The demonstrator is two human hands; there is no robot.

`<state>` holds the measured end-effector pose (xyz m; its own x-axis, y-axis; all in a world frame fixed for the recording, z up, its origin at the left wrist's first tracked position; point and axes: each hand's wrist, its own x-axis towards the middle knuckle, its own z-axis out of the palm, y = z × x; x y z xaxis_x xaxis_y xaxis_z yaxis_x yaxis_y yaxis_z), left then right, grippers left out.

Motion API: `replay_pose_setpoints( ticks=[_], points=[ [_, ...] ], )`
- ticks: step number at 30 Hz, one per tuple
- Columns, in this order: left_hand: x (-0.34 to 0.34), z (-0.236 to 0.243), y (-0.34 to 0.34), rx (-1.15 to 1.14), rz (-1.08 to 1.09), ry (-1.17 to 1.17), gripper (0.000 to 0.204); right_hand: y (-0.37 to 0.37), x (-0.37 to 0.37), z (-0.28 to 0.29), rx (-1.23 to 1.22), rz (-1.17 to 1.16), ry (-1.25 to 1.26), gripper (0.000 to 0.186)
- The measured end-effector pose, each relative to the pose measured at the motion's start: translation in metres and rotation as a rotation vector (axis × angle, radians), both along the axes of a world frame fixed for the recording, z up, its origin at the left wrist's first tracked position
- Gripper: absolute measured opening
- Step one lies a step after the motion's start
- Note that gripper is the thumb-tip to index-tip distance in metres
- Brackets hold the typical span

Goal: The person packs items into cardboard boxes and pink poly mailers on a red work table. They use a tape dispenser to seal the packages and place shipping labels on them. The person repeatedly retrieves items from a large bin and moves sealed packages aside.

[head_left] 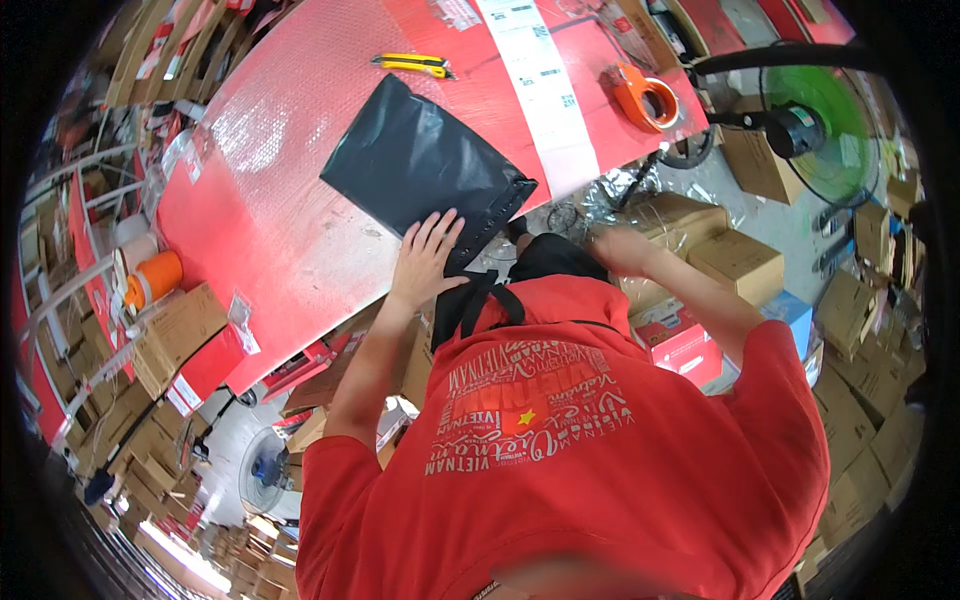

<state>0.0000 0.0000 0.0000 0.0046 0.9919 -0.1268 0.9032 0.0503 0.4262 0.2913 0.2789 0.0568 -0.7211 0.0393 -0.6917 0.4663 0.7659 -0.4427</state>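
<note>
A black plastic mailing bag (415,155) lies flat at the near edge of the red table, its right end crinkled and reaching over the edge. My left hand (428,255) rests on the bag's near side with fingers stretched out and apart, gripping nothing. Off the table to the right, my right hand (618,250) is lowered beside my hip. Its fingers are smeared and partly hidden, so I cannot make out whether they hold anything. Beyond the bag lies a yellow box cutter (414,66).
A strip of printed white labels (545,90) runs across the red table (250,230). An orange tape dispenser (645,98) sits at its right end. A green fan (820,135) and cardboard boxes (738,262) stand to the right. An orange roll (155,278) is at the left.
</note>
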Motion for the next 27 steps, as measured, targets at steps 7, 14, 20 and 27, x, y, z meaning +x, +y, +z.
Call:
replay_pose_setpoints(
  ticks=[7, 14, 20, 27],
  points=[
    [0.025, -0.028, -0.019, 0.282, 0.666, -0.308, 0.058, 0.05, -0.133, -0.073, 0.012, 0.262, 0.962, 0.066],
    [-0.001, -0.012, 0.001, -0.115, 1.154, 0.163, 0.036, 0.0, -0.162, -0.073, 0.059, -0.54, 0.759, 0.06],
    [0.016, -0.026, 0.026, 0.132, 0.706, 0.067, 0.088, 0.001, -0.149, -0.101, 0.337, 0.027, 1.114, 0.049],
    [0.103, 0.013, 0.131, 0.115, 0.771, -0.894, 0.04, 0.035, 0.031, -0.057, 0.471, -0.061, 0.634, 0.029]
  ],
)
